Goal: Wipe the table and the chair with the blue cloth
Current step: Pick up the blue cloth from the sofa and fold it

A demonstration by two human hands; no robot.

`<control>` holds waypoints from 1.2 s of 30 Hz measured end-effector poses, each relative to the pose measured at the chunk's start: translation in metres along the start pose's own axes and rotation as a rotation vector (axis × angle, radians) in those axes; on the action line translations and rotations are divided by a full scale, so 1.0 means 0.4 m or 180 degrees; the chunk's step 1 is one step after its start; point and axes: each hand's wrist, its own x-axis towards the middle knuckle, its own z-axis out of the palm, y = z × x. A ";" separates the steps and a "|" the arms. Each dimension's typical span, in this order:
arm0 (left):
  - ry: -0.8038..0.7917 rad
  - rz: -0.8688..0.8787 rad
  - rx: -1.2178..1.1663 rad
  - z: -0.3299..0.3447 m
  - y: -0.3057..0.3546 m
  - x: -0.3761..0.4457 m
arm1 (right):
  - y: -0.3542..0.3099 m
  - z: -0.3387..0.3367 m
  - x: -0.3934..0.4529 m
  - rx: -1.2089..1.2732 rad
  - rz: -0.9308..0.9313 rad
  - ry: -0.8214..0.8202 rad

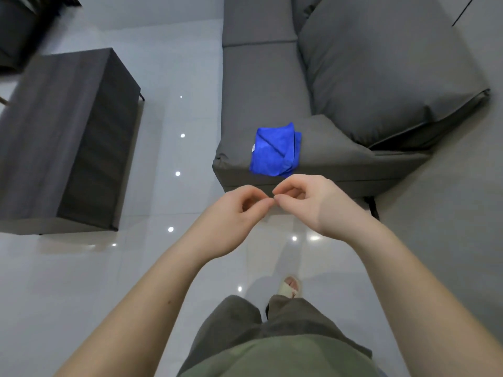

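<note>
The folded bright blue microfibre cloth (275, 149) lies on the near front corner of the grey upholstered sofa seat (261, 85), its lower edge almost at the seat's near edge. Nothing touches it. Both bare hands hang in the air just in front of that edge, fingertips meeting: the left hand (241, 210) and the right hand (307, 200) each have fingers curled in toward the thumb, and neither holds anything that can be seen.

The step in hand looks like picking up the cloth, with no wiping begun. To do it well, one hand should reach forward over the seat's near edge and take the cloth by its thick folded side, so the layers stay together and give a firm pad. Lifting by a loose corner would let it fall open and drag. A grip across the whole fold leaves a flat face ready for the top of the dark wood-grain rectangular low table (54, 126), which stands to the left across the glossy pale tiled floor (174, 63).

A small white tag (253, 148) sits at the cloth's left edge; any print on it is too small to read. No other writing shows.
</note>
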 end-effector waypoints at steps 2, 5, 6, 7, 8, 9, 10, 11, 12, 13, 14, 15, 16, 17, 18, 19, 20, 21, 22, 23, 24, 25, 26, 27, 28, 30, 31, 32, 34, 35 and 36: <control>0.0000 -0.0021 -0.0058 -0.011 0.011 0.052 | 0.004 -0.031 0.052 0.0053 -0.0005 0.0001; -0.0042 -0.0062 -0.0133 -0.031 0.021 0.137 | 0.012 -0.067 0.138 0.0054 0.0018 -0.0042; -0.0054 -0.0083 -0.0162 -0.038 0.023 0.170 | 0.015 -0.076 0.169 0.0055 0.0042 -0.0057; -0.0065 -0.0100 -0.0196 -0.046 0.023 0.202 | 0.018 -0.084 0.200 0.0072 0.0066 -0.0070; -0.0081 -0.0111 -0.0223 -0.053 0.022 0.238 | 0.021 -0.092 0.233 0.0090 0.0090 -0.0087; -0.0101 -0.0118 -0.0235 -0.059 0.019 0.277 | 0.024 -0.099 0.269 0.0099 0.0117 -0.0114; -0.0117 -0.0123 -0.0241 -0.065 0.016 0.318 | 0.027 -0.107 0.306 0.0102 0.0156 -0.0144; -0.0129 -0.0137 -0.0250 -0.072 0.011 0.361 | 0.031 -0.114 0.343 0.0107 0.0208 -0.0169; -0.0140 -0.0156 -0.0261 -0.078 0.006 0.406 | 0.036 -0.121 0.382 0.0102 0.0262 -0.0184; -0.0148 -0.0169 -0.0265 -0.085 -0.001 0.452 | 0.040 -0.127 0.423 0.0080 0.0313 -0.0183; -0.0157 -0.0174 -0.0268 -0.093 -0.006 0.500 | 0.045 -0.134 0.464 0.0056 0.0363 -0.0164; -0.0184 -0.0172 -0.0263 -0.100 -0.012 0.551 | 0.051 -0.141 0.507 0.0054 0.0429 -0.0128; -0.0234 -0.0173 -0.0245 -0.107 -0.014 0.602 | 0.057 -0.149 0.546 0.0067 0.0502 -0.0090; -0.0295 -0.0187 -0.0225 -0.112 -0.015 0.648 | 0.062 -0.155 0.580 0.0088 0.0575 -0.0069; -0.0356 -0.0204 -0.0203 -0.115 -0.015 0.695 | 0.068 -0.162 0.614 0.0108 0.0640 -0.0056; -0.0420 -0.0217 -0.0166 -0.116 -0.017 0.742 | 0.074 -0.168 0.648 0.0118 0.0694 -0.0040; -0.0488 -0.0231 -0.0122 -0.114 -0.019 0.786 | 0.081 -0.173 0.678 0.0122 0.0744 -0.0025; -0.0551 -0.0257 -0.0087 -0.110 -0.021 0.829 | 0.090 -0.180 0.709 0.0121 0.0795 -0.0013; -0.0615 -0.0297 -0.0080 -0.102 -0.026 0.874 | 0.103 -0.185 0.744 0.0125 0.0867 -0.0013; -0.0642 -0.0308 -0.0098 -0.095 -0.032 0.903 | 0.113 -0.187 0.769 0.0130 0.0917 -0.0009; -0.0645 -0.0286 -0.0113 -0.089 -0.036 0.919 | 0.119 -0.188 0.787 0.0131 0.0939 -0.0004; -0.0682 -0.0274 -0.0087 -0.078 -0.044 0.945 | 0.137 -0.189 0.814 0.0128 0.0984 -0.0008; -0.0734 -0.0281 -0.0007 -0.065 -0.054 0.977 | 0.159 -0.190 0.846 0.0117 0.1031 -0.0006; -0.0789 -0.0307 0.0098 -0.053 -0.064 1.007 | 0.181 -0.188 0.875 0.0102 0.1082 -0.0011; -0.0843 -0.0362 0.0191 -0.043 -0.075 1.035 | 0.202 -0.185 0.903 0.0083 0.1148 -0.0029; -0.0862 -0.0436 0.0266 -0.022 -0.100 1.094 | 0.250 -0.178 0.960 0.0046 0.1208 -0.0042; -0.0859 -0.0449 0.0298 -0.009 -0.113 1.122 | 0.275 -0.173 0.985 0.0021 0.1249 -0.0011; -0.0879 -0.0465 0.0329 0.003 -0.124 1.144 | 0.296 -0.166 1.003 -0.0039 0.1308 0.0006; -0.0852 -0.0408 0.0396 0.025 -0.154 1.189 | 0.342 -0.153 1.042 -0.0185 0.1330 0.0024; -0.0809 -0.0321 0.0483 0.036 -0.167 1.213 | 0.365 -0.148 1.061 -0.0262 0.1359 0.0046; -0.0731 -0.0213 0.0582 0.045 -0.179 1.240 | 0.387 -0.142 1.079 -0.0327 0.1413 0.0078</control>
